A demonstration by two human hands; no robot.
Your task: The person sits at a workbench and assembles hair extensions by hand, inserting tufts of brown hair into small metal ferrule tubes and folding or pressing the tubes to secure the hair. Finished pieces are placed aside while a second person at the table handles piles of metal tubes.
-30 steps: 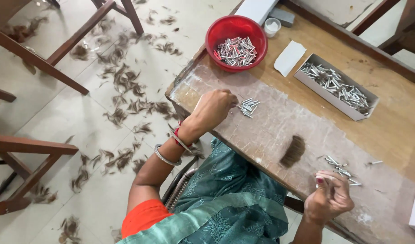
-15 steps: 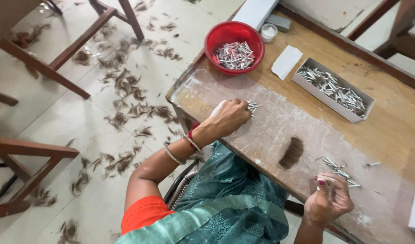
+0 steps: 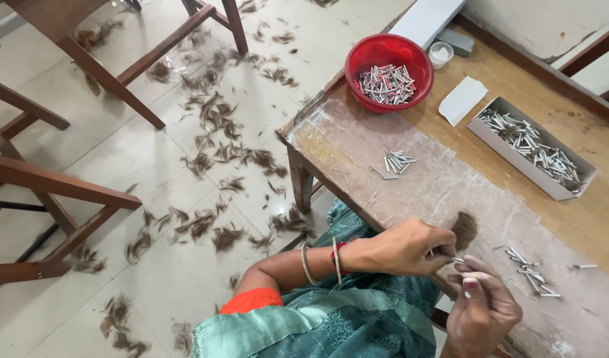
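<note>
At the lower right of the frame, over the near edge of the tabletop (image 3: 410,192), the left hand (image 3: 410,248) and right hand (image 3: 480,311) meet, fingers pinched nearly closed on a thin metal pin (image 3: 456,259), just beside a dark hair tuft (image 3: 465,229). The pin looks easy to fumble; a slipping pinch could drop it to the floor, among the hair clippings (image 3: 218,166). I count one red bowl (image 3: 387,63) of pins, one long box (image 3: 531,147) of pins, and two loose pin heaps: one mid-table (image 3: 396,162), one near the right hand (image 3: 531,272).
</note>
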